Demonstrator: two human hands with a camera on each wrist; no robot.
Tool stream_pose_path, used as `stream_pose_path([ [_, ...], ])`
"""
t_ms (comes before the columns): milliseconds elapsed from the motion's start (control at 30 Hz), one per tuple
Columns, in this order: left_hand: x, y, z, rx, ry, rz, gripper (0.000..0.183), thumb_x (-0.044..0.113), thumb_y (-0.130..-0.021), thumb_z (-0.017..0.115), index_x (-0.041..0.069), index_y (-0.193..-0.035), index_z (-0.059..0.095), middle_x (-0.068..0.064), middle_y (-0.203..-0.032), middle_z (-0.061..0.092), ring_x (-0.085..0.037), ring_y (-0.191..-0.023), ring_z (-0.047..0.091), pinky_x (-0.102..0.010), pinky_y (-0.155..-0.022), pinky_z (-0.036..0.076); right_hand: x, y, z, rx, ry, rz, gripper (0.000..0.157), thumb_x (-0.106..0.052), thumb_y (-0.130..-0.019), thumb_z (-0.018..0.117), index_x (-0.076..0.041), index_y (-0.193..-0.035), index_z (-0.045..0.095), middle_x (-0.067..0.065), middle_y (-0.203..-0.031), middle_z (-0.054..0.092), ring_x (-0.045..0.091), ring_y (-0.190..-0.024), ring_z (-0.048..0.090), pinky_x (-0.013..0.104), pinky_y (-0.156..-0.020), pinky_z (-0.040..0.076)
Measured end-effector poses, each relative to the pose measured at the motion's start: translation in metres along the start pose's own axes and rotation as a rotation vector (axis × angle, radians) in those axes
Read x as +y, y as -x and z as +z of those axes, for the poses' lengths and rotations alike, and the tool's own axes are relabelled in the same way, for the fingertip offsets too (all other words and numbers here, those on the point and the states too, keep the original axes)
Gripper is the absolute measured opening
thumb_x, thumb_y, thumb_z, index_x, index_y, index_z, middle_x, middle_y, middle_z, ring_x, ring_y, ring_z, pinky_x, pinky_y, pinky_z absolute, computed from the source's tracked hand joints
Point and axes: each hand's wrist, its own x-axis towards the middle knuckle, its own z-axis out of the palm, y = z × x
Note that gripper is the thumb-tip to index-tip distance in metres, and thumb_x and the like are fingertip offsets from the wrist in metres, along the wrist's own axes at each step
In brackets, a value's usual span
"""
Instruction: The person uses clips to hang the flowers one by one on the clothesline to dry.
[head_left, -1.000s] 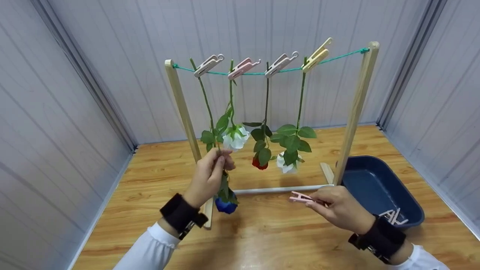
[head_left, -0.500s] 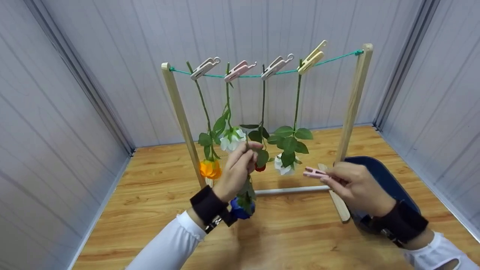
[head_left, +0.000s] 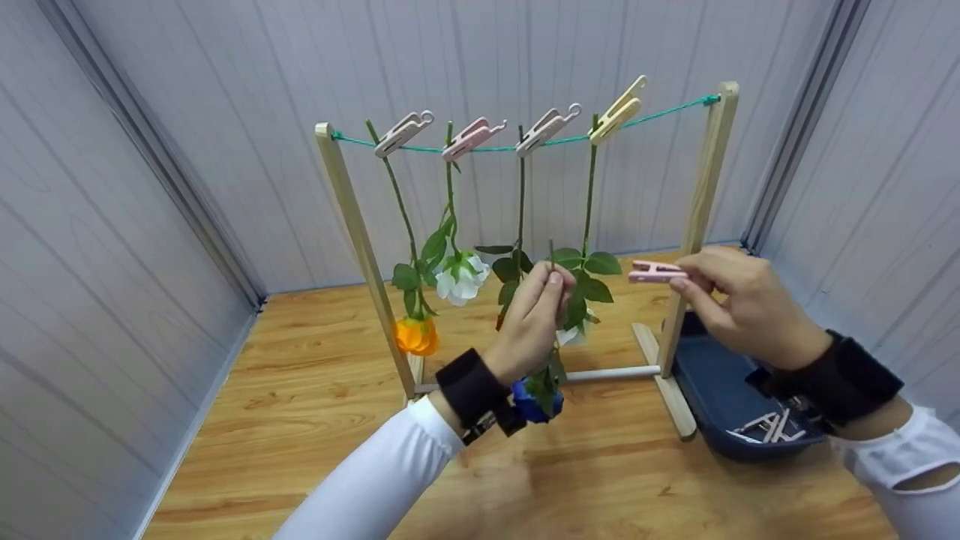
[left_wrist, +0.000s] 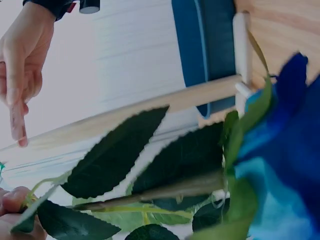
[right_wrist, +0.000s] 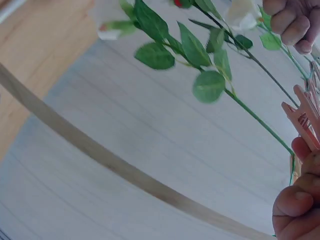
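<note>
My left hand [head_left: 534, 319] pinches the stem of a blue rose [head_left: 537, 399], which hangs head down below the fingers; the same rose [left_wrist: 285, 165] fills the right side of the left wrist view. Off to the right, my right hand [head_left: 754, 304] holds a pink clothespin [head_left: 655, 271] between thumb and fingers. Behind the hands, a green line [head_left: 491, 149] carries several clothespins, each on a flower stem. From it hang an orange flower [head_left: 416, 335], a white rose [head_left: 462, 279], a mostly covered red rose, and another white rose [head_left: 574, 334] partly behind the left hand.
Wooden posts, one left [head_left: 352, 225] and one right [head_left: 705, 195], bear the line, with a white bar [head_left: 615, 373] low between them. A dark blue basin [head_left: 705, 405] with several loose clothespins [head_left: 772, 426] sits at the right, partly under the right forearm.
My left hand has carried the blue rose to the right, uncovering the orange flower. My right hand has risen with the pink clothespin and moved slightly right.
</note>
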Motion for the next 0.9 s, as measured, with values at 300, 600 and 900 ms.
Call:
stream_pose_path([
  [300,0.006,-0.03,0.022,-0.033,-0.003,0.027,0.034,0.01,-0.119,0.025,-0.012,-0.111,0.05,0.002,-0.078,0.035,-0.011,-0.067,0.031,-0.023,-0.067,0.031,0.0,-0.033,-0.026,-0.014,0.069,0.054,0.006,0.009,-0.093,0.072,0.004,-0.096,0.074,0.006,-0.075,0.053,0.003,-0.071,0.04,0.019,-0.063,0.032],
  [600,0.009,-0.052,0.042,-0.056,-0.04,0.022,0.03,0.012,-0.119,0.026,0.005,-0.101,0.049,0.002,-0.08,0.037,-0.01,-0.066,0.033,-0.023,-0.066,0.032,0.009,-0.056,-0.043,0.027,0.136,0.041,0.001,0.008,-0.095,0.073,0.007,-0.095,0.074,0.011,-0.074,0.056,0.002,-0.074,0.041,0.015,-0.069,0.031],
  [900,0.019,-0.081,0.057,-0.062,0.016,-0.035,0.028,0.009,-0.119,0.024,0.0,-0.114,0.05,0.001,-0.086,0.038,-0.009,-0.068,0.033,-0.021,-0.066,0.033,0.015,-0.081,-0.059,0.076,0.21,0.066,0.013,0.002,-0.102,0.067,0.014,-0.098,0.071,0.013,-0.076,0.054,0.001,-0.076,0.035,0.018,-0.071,0.026],
])
